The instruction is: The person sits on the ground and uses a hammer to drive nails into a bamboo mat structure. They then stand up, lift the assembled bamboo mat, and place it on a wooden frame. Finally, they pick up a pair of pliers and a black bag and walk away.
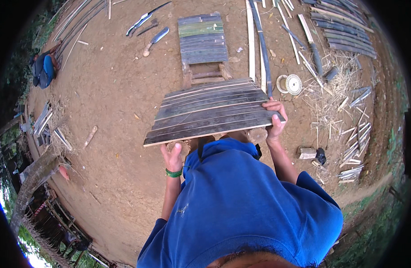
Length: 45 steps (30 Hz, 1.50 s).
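Note:
A low bench top of dark bamboo slats lies tilted in front of me, with two round log ends showing under its near edge. My right hand grips its right near corner, thumb on top and fingers along the slat ends. Close to the near left corner is my left hand, thumb and forefinger apart beside the other log end; its remaining fingers are hidden. Just beyond stands a second slatted bamboo bench on a wooden frame, with one greenish slat.
Knives lie on the dirt at the far left. Long bamboo strips and a white perforated disc lie to the right, near shavings and stacked bamboo. A person crouches far left; a tree trunk leans nearer.

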{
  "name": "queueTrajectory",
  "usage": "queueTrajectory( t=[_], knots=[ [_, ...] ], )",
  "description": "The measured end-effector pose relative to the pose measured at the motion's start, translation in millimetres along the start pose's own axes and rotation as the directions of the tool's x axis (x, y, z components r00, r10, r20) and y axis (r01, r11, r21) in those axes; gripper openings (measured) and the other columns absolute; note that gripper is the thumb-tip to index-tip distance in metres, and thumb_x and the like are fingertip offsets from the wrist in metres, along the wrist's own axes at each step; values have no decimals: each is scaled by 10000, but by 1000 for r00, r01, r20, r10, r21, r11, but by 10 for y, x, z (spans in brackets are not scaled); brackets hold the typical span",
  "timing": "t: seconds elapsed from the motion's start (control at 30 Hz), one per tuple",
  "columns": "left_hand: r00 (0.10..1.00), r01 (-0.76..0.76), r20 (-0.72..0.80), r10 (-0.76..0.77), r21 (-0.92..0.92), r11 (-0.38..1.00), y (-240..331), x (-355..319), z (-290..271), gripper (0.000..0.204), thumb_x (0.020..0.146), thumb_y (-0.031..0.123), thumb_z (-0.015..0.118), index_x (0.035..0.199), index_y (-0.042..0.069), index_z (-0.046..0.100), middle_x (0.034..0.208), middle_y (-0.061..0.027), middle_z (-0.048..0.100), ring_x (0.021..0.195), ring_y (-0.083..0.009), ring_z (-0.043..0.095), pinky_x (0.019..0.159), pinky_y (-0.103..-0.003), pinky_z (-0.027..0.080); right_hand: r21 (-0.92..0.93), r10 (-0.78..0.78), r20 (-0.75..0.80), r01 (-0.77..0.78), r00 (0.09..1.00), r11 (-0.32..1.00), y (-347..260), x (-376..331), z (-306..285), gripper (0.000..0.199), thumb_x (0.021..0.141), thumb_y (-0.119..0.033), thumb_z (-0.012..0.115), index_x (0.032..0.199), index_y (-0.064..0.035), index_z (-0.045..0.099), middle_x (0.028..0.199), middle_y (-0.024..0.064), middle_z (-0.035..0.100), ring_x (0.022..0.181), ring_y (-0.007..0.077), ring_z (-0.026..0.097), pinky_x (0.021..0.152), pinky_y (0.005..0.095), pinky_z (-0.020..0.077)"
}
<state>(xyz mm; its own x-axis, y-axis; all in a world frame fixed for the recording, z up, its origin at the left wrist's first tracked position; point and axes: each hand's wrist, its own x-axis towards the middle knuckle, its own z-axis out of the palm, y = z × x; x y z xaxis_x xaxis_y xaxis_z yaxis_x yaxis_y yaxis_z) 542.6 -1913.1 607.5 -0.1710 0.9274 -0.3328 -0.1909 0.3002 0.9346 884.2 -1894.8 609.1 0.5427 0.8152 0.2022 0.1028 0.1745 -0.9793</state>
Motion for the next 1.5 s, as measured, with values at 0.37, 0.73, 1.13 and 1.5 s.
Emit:
queueTrajectory(
  t=[0.37, 0.73, 1.13, 1.5],
  knots=[
    [976, -79, 214, 39, 182, 980, 412, 299, 593, 637, 809, 307, 722, 1261, -94, 523, 1217, -193, 609, 1139, -270, 571, 1014, -374, 404, -71, 46, -232, -64, 972, 995, 283, 252, -256, 390, 889, -202, 374, 641, 41, 552, 688, 179, 622, 698, 273, 584, 957, 491, 466],
    [974, -153, 193, 121, 160, 975, 509, 540, 468, 699, 794, 431, 709, 1203, -117, 562, 1134, -189, 641, 1063, -247, 597, 955, -366, 445, -35, 72, -275, -85, 959, 996, -26, 427, 66, 407, 954, -184, 403, 604, 12, 470, 661, 177, 599, 676, 254, 562, 801, 401, 456],
    [966, 49, 248, -75, 112, 992, 1225, 1644, 1545, 858, 775, 573, 696, 1343, -30, 475, 1332, -195, 530, 1285, -295, 448, 1078, -495, 317, -522, -382, -118, 270, 917, 809, -866, 1308, 556, 489, 948, -399, 541, 1165, 37, 586, 1236, 197, 561, 1206, 304, 520, 1078, 447, 347],
    [527, 130, 841, -119, 58, 990, 1112, 3016, 589, 817, 924, 362, 651, 1519, 13, 212, 1537, -213, 293, 1424, -302, 295, 1147, -406, 292, -714, -133, 431, 428, 892, 554, -678, 2030, 2458, 490, 905, -521, 530, 1225, -173, 659, 1368, 85, 550, 1358, 294, 393, 1135, 606, 64]
  ],
)
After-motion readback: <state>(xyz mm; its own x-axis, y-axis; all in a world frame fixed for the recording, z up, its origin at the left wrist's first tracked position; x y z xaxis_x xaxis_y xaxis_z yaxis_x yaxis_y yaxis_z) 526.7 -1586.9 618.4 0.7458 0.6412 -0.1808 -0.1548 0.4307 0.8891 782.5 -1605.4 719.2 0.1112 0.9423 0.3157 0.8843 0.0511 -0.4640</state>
